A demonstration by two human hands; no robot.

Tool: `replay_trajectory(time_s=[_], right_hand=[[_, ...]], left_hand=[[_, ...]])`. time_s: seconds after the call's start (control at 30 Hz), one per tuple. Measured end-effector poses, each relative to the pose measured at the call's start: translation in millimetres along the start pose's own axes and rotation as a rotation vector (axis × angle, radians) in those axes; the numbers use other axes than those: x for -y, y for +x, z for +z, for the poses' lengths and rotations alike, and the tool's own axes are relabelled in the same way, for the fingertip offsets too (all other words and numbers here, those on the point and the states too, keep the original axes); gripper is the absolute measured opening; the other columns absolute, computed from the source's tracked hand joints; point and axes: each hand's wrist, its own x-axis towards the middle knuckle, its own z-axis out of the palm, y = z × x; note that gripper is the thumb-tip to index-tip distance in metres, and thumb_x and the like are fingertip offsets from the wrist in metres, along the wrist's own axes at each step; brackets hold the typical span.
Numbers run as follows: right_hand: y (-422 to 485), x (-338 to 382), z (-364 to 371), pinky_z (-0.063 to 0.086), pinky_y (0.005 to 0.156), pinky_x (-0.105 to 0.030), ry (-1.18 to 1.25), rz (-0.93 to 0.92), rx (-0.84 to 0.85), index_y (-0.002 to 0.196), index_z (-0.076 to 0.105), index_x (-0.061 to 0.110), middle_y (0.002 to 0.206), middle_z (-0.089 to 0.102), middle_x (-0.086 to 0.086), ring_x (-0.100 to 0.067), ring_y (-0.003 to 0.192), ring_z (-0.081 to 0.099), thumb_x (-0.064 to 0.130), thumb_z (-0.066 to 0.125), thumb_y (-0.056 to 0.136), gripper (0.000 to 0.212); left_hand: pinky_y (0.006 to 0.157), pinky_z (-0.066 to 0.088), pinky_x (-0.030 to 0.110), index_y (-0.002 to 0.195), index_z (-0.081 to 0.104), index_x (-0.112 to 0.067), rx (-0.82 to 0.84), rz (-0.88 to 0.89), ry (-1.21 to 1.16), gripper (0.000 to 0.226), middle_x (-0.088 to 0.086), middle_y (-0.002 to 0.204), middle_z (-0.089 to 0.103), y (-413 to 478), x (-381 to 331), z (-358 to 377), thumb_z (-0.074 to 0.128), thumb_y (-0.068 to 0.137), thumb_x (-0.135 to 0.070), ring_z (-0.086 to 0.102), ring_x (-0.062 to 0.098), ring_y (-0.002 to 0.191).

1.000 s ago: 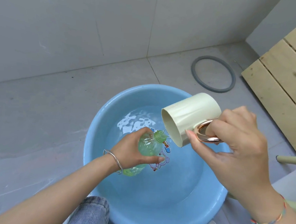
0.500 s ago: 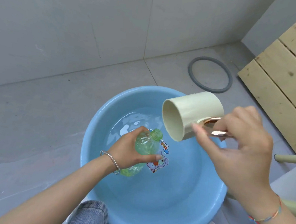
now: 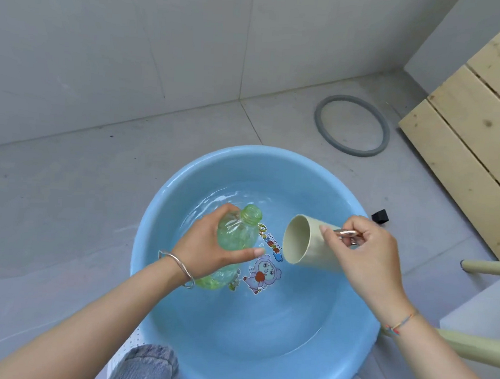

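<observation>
A round blue basin (image 3: 166,189) with shallow water and a cartoon sticker on its bottom stands on the grey tiled floor. My left hand (image 3: 209,245) grips a clear green plastic bottle (image 3: 236,235), uncapped, its open neck tilted up and away. My right hand (image 3: 365,253) holds a cream mug (image 3: 301,243) by its rose-gold handle. The mug lies on its side over the water, mouth turned left toward the bottle, a short gap between them.
A grey rubber ring (image 3: 352,125) lies on the floor behind the basin. Pale wooden boards (image 3: 478,122) stand at the right. A small black object (image 3: 379,216) sits by the basin's right rim. Cream furniture legs (image 3: 489,266) are at the far right. My jeans-clad knee (image 3: 147,365) is below.
The mug has dropped from above the bottle's neck to low over the water, to the right of the bottle. The bottle's neck has tilted more upright. The view has pulled back.
</observation>
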Motion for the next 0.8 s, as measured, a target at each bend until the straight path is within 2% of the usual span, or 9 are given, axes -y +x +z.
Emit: replay_trajectory(time_s=[0.1,0.23,0.37,0.5,0.6,0.7,0.8], right_hand=[[0.1,-14.4,9.9,0.026,0.055,-0.024,-0.086,-0.018,0.027,0.056,0.039,0.009,0.056,0.039,0.001,-0.016,0.059,0.038,0.017,0.074,0.078,0.043],[-1.4,-26.2,20.0,0.026,0.058,-0.025,-0.169,-0.062,0.083,0.054,0.033,0.022,0.055,0.037,0.005,-0.009,0.06,0.04,0.016,0.076,0.076,0.049],[-1.5,-31.6,27.5,0.026,0.061,-0.032,-0.212,-0.081,0.121,0.054,0.027,0.027,0.053,0.034,0.009,-0.009,0.059,0.039,0.014,0.077,0.074,0.056],[-2.8,-32.6,28.9,0.026,0.059,-0.03,-0.201,-0.071,0.123,0.053,0.027,0.026,0.053,0.035,0.008,-0.009,0.059,0.039,0.012,0.077,0.073,0.055],[-2.7,-30.9,23.4,0.025,0.056,-0.027,-0.094,-0.001,0.07,0.054,0.032,0.018,0.055,0.035,0.004,-0.014,0.057,0.036,0.011,0.075,0.076,0.049],[-0.2,-25.2,11.7,0.024,0.05,-0.021,0.085,0.145,0.001,0.056,0.037,0.007,0.056,0.036,0.0,-0.01,0.054,0.03,0.013,0.074,0.079,0.043],[1.7,-13.8,-0.7,0.028,0.048,-0.015,0.341,0.291,-0.051,0.062,0.042,-0.006,0.058,0.049,-0.007,-0.009,0.055,0.04,0.012,0.073,0.081,0.041]], left_hand=[[0.08,0.035,0.005,0.102,0.049,-0.039,-0.025,0.012,-0.001,0.063,-0.027,0.103,0.057,2.9,3.1,-0.1,0.073,0.052,-0.069,0.051,-0.013,0.101],[0.079,0.032,-0.003,0.1,0.048,-0.042,-0.047,0.018,-0.01,0.056,-0.027,0.104,0.057,4.3,2.8,-1.6,0.075,0.055,-0.061,0.048,-0.023,0.097],[0.078,0.032,-0.004,0.106,0.051,-0.035,-0.044,0.009,-0.004,0.066,-0.025,0.105,0.059,4.3,3.4,-1.1,0.072,0.052,-0.066,0.053,-0.012,0.1],[0.075,0.029,-0.007,0.101,0.048,-0.04,-0.043,0.017,-0.01,0.061,-0.03,0.102,0.055,2.7,1.6,0.5,0.072,0.051,-0.064,0.045,-0.027,0.095],[0.077,0.029,-0.006,0.101,0.048,-0.04,-0.035,0.005,-0.013,0.062,-0.03,0.103,0.055,2.6,1.0,0.5,0.071,0.05,-0.066,0.046,-0.025,0.098],[0.08,0.034,0.0,0.102,0.052,-0.035,-0.03,0.009,-0.027,0.063,-0.022,0.103,0.061,4.0,2.6,0.6,0.072,0.052,-0.067,0.052,-0.014,0.101],[0.086,0.038,0.014,0.105,0.052,-0.033,-0.024,0.018,-0.013,0.066,-0.019,0.106,0.061,4.8,4.1,1.3,0.073,0.053,-0.067,0.055,-0.003,0.102]])
